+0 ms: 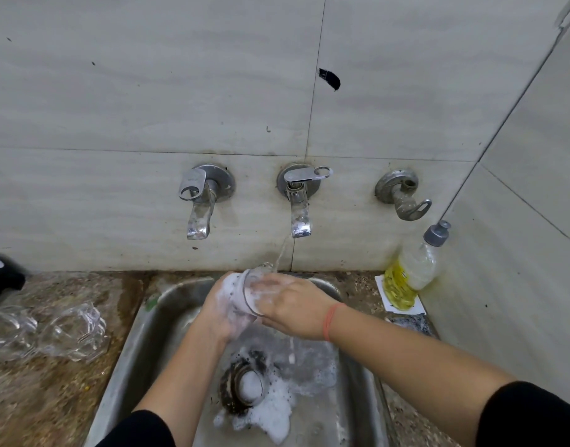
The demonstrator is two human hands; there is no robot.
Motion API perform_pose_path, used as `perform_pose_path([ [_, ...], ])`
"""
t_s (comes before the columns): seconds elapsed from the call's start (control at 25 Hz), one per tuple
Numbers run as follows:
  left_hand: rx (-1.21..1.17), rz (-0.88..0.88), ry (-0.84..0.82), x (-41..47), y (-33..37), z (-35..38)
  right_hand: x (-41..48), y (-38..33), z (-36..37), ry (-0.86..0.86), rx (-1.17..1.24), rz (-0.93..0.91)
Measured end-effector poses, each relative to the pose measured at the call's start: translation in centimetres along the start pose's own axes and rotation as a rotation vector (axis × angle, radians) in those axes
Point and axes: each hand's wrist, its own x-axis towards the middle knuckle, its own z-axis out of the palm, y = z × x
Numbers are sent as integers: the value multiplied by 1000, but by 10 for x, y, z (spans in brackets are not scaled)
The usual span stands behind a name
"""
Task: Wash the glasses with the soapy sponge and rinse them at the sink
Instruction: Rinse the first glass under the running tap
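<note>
A pale tiled wall point(148, 75) is recorded behind a speckled stone counter point(35, 398), into which a steel sink point(128, 350) is set. Both arms are extended over the basin. The left hand point(220, 312), coated in foam, is wrapped around a glass point(249, 295) from the left, fingers curled on its body. The right hand point(296, 309) is closed over the glass at its other side, fingers bent against it; whether any are inside cannot be told. The glass is held tilted above the sink, directly under the water stream point(282, 253) from the middle tap point(299, 204). Clear glasses point(74, 330) are noted on the counter left of the sink. A soap bottle point(412, 269) stands in the right corner. Foam point(270, 411) is seen beside the drain point(245, 387). An orange wristband point(330, 321) is worn on the right wrist.
</note>
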Motion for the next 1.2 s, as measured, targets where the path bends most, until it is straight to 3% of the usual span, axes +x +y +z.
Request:
perform_pose_path([
  [0.12, -349, -35, 5, 6, -4, -4, 21, -22, -4, -43, 546, 438],
  [0.16, -363, -30, 21, 5, -6, -3, 24, -23, -5, -35, 703, 552],
  [0.2, -355, -14, 38, 5, -9, -3, 23, -23, -8, -30, 754, 549],
  [0.36, 4, -130, 122, 9, -9, -4, 2, -7, 5, -43, 32, -19],
  [0.48, 79, -147, -2, 11, 0, -7, -3, 4, 9, 65, -22, -192],
  [0.56, 22, -63, -38, 6, -4, -1, 5, -10, -7, 98, 123, 25],
  [0.68, -187, 58, -35, -13, -13, 12, 25, -36, -14, 35, 589, 559],
  [0.72, -181, 71, -19, -13, -16, 13, 27, -41, -13, 35, 660, 619],
  [0.76, -137, 61, 14, -8, -16, 7, 23, -41, -11, 27, 627, 565],
  [0.88, 76, -123, 102, 2, -10, -11, -3, -19, 0, -15, 137, 69],
  [0.96, 140, -189, 111, 3, -11, -18, -14, -2, 12, 32, -29, -76],
  [1.04, 69, -163, 133, -1, -12, -15, -8, -15, 16, 26, 80, 85],
  [1.16, -213, -126, 84, -8, -20, -9, 19, -54, 8, 27, 804, 632],
  [1.2, -271, -126, 69, -8, -22, -4, 22, -59, 6, 10, 942, 723],
])
